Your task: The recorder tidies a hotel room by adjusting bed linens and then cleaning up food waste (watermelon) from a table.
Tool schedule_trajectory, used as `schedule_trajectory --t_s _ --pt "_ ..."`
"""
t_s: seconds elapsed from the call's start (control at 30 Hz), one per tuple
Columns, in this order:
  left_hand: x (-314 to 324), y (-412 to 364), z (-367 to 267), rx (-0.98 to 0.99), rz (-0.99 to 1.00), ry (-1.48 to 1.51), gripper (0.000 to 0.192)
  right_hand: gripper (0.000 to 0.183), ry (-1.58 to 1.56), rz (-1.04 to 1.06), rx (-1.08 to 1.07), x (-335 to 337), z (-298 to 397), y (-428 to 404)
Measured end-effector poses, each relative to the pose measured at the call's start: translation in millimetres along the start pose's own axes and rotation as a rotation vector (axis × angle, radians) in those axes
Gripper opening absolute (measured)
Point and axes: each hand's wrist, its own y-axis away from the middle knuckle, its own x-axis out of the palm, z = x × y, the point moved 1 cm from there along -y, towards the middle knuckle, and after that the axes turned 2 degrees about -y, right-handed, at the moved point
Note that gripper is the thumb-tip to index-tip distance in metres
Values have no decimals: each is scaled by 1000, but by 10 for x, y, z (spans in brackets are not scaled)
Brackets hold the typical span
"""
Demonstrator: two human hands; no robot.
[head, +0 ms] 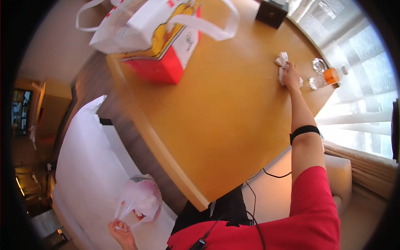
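Note:
My right hand [291,76] presses a crumpled white tissue [282,59] onto the wooden table [225,118], near its window side. Two clear plastic bottles [331,76], one with an orange label, lie just right of that hand. Low at the left, my left hand [120,229] grips the handle of a thin translucent plastic bag [142,200], which holds crumpled white material and other contents that I cannot make out. This bag hangs over or rests on the white bedding; which of the two is unclear.
A large red, white and yellow carrier bag [159,47] stands at the table's far left corner. A dark box [272,14] sits at the far edge. White bedding [90,156] lies left of the table, sheer curtains [350,47] hang at right, and black cables [254,197] run beside my body.

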Motion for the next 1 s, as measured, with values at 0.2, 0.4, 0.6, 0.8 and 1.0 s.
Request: schedule_trajectory --t_s 0.2,0.4,0.6,0.8,1.0 --pt "-305 -269 84 -61 55 15 19 20 -224 136 -222 17 1338 1159" --pt "-487 -262 236 -90 78 62 17 30 -365 221 -182 211 2848 2248" --pt "-794 -92 363 -120 8 118 20 23 -551 384 -365 781 3998 2138" --pt "-935 -190 463 -96 55 161 21 20 -565 871 -809 547 3819 2259" --pt "-921 -407 624 -229 34 32 19 21 -607 969 -750 -354 3066 2607"
